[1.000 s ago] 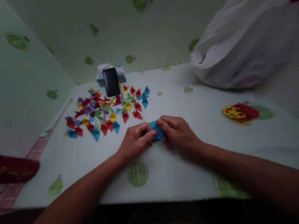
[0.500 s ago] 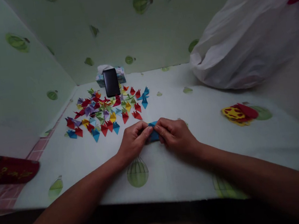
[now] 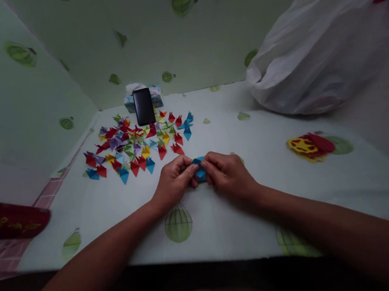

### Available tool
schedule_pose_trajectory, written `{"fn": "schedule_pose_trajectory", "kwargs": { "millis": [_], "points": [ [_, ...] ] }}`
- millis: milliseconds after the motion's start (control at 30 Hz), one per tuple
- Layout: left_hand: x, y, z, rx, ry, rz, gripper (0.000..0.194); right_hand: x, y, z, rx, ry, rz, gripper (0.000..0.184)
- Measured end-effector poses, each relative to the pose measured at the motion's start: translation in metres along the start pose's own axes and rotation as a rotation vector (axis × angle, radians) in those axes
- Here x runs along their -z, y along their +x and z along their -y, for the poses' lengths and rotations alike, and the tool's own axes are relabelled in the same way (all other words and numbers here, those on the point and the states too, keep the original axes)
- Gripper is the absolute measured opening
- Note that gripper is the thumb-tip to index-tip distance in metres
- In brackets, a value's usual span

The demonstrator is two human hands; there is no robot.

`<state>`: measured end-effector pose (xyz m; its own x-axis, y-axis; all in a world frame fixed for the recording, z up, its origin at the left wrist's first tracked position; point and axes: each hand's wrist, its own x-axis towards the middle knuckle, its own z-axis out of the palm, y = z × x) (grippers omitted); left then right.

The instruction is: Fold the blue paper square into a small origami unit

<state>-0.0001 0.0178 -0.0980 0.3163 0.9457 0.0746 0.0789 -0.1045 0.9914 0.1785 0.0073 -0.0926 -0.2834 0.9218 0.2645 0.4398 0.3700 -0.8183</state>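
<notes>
A piece of blue folded paper [image 3: 200, 174] is pinched between my two hands, a little above the table's middle. My left hand [image 3: 177, 176] grips its left side with thumb and fingers closed. From the other side my right hand [image 3: 228, 172] pinches it, the thumb near the paper's top edge. Most of the paper's edges are hidden by the fingers. Beyond my left hand lie several small folded paper cranes [image 3: 135, 166] in red, blue, yellow, green and purple, spread in a loose group.
A black phone [image 3: 144, 107] leans on a tissue box [image 3: 156, 96] behind the cranes. At the right are red and yellow cut-out pieces [image 3: 307, 146] and a large white plastic bag [image 3: 305, 59]. A dark red object with gold writing [image 3: 16, 220] lies at the left edge.
My fingers have shifted slightly on the blue paper, so a bit more of its folded face shows. Both hands stay in nearly the same place.
</notes>
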Motion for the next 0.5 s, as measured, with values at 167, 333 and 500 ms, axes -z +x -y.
{"fn": "schedule_pose_trajectory", "kwargs": {
  "millis": [167, 333, 500],
  "points": [
    [0.0018, -0.0014, -0.0035, 0.031, 0.025, 0.010, 0.024, 0.0027, 0.0022, -0.0009, -0.021, 0.150, 0.087, 0.026],
    [0.0006, -0.0016, -0.0027, -0.047, -0.051, 0.007, 0.026, 0.0047, 0.0027, -0.0002, -0.073, 0.176, 0.025, 0.030],
    [0.0014, -0.0005, -0.0046, -0.065, -0.110, 0.001, 0.028, 0.0040, 0.0055, -0.0048, -0.136, 0.355, 0.036, 0.028]
  ]
}}
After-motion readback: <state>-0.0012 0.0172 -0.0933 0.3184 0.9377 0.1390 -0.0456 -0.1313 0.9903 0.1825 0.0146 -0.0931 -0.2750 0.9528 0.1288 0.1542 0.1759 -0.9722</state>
